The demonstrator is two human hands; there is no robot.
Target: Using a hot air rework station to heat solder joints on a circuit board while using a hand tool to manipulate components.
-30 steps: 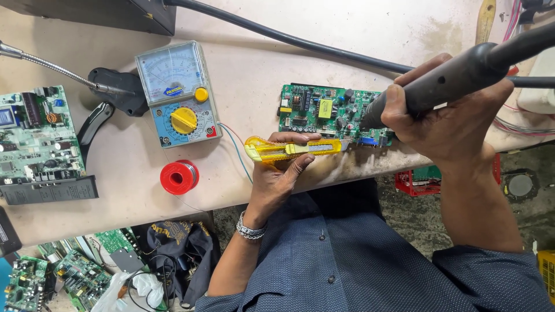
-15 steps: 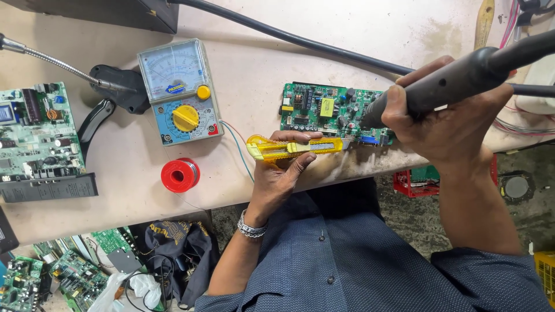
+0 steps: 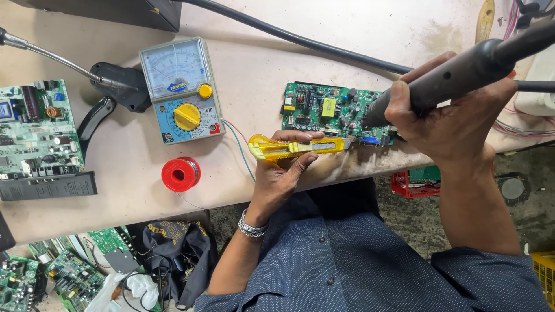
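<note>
A green circuit board (image 3: 324, 110) lies near the front edge of the beige workbench (image 3: 133, 167). My right hand (image 3: 445, 118) grips a thick black soldering tool (image 3: 462, 72), whose tip rests on the board's right part. My left hand (image 3: 283, 173) holds a yellow utility knife (image 3: 292, 147) flat along the board's front edge, its blade end pointing right toward the tool tip. A metal bracelet sits on my left wrist.
An analog multimeter (image 3: 180, 89) with a yellow dial lies left of the board, with a red solder spool (image 3: 180, 174) in front of it. Another circuit board (image 3: 37, 136) sits at far left. A black cable (image 3: 300, 40) crosses the bench. More boards (image 3: 63, 271) lie below.
Nothing notable has moved; both hands keep the same hold, and the view has only shifted slightly.
</note>
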